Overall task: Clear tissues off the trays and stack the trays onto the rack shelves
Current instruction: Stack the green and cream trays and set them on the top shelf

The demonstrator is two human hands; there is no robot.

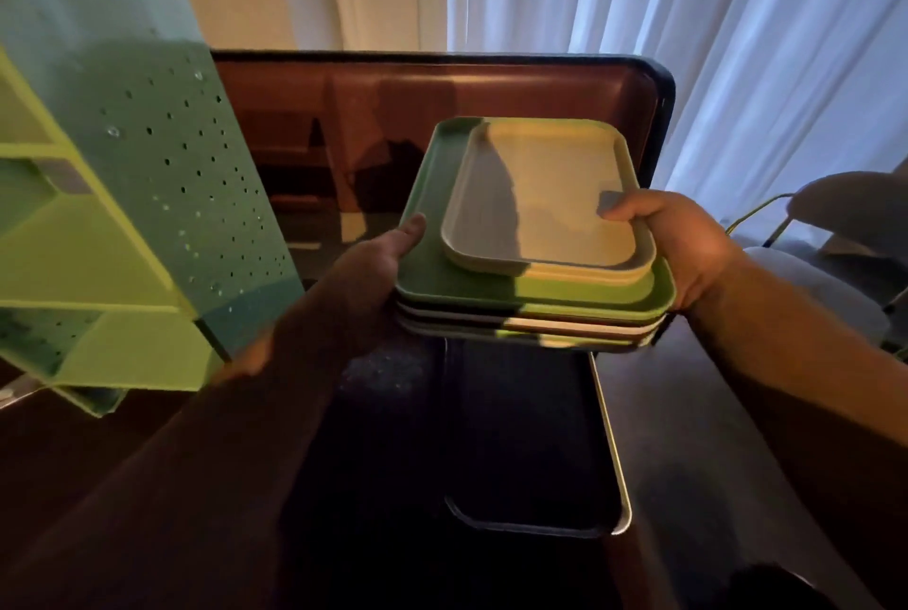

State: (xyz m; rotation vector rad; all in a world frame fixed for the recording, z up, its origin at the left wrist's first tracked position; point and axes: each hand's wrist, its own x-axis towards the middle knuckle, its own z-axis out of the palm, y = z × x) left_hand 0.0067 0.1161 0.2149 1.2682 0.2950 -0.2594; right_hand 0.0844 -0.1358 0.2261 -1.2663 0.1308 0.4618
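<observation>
I hold a stack of trays in the air in front of me. A small cream tray (pixel 555 196) lies on top of a larger green tray (pixel 427 196), with several more trays (pixel 565 329) beneath. My left hand (pixel 373 275) grips the stack's left edge, thumb on the green rim. My right hand (pixel 688 246) grips the right edge, thumb on the cream tray. The green perforated rack (pixel 162 177) with its shelves (pixel 83 260) stands at the left, close to the stack. No tissue shows on the top tray.
A large dark tray (pixel 530 462) lies on the brown table (pixel 712 413) below the stack. Another big dark tray (pixel 658 83) leans upright behind it. White curtains (pixel 712 20) hang at the back. A grey chair (pixel 835 226) stands at the right.
</observation>
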